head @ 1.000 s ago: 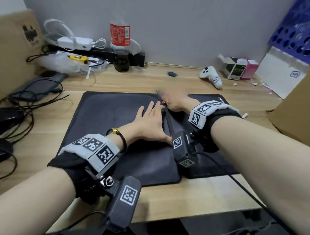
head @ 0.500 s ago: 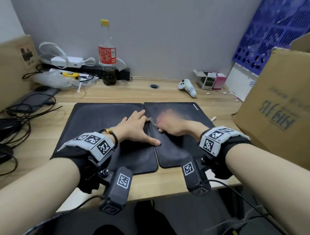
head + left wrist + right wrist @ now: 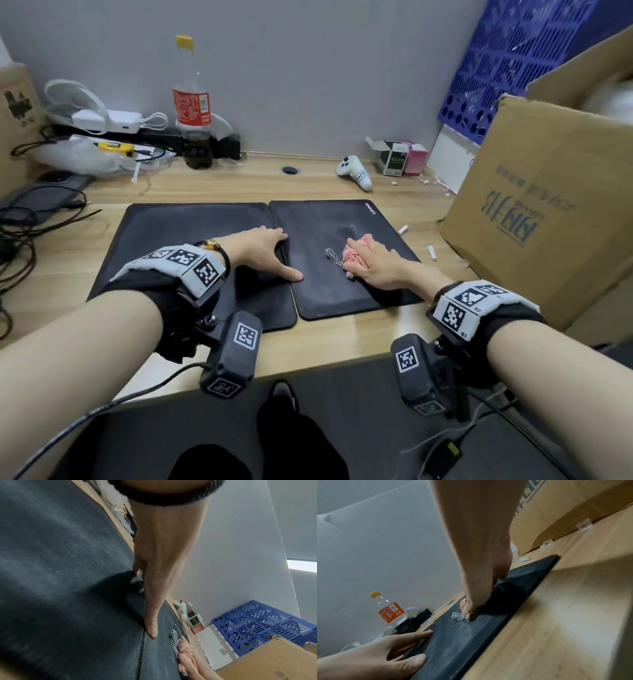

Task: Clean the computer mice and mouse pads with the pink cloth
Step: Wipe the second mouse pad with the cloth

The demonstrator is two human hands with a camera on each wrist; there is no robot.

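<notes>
Two black mouse pads lie side by side on the wooden desk, the left pad (image 3: 171, 233) and the right pad (image 3: 329, 219). My left hand (image 3: 260, 250) lies flat on the left pad at the seam, its thumb reaching onto the right pad. My right hand (image 3: 373, 263) grips the bunched pink cloth (image 3: 354, 255) and presses it on the middle of the right pad; a checkered hem (image 3: 334, 257) sticks out on the left. In the right wrist view the cloth (image 3: 463, 604) shows under the fingers. No mouse is in view.
A large cardboard box (image 3: 534, 212) stands close to the right pad. At the back are a cola bottle (image 3: 191, 106), a white controller (image 3: 356, 173), small boxes (image 3: 400, 157) and a blue crate (image 3: 513, 58). Cables (image 3: 20, 240) lie at the left. Small white bits (image 3: 432, 253) are scattered near the box.
My right hand has slid the cloth rightwards from the seam to the middle of the right pad. My left hand has stayed at the seam. The head view has pulled back.
</notes>
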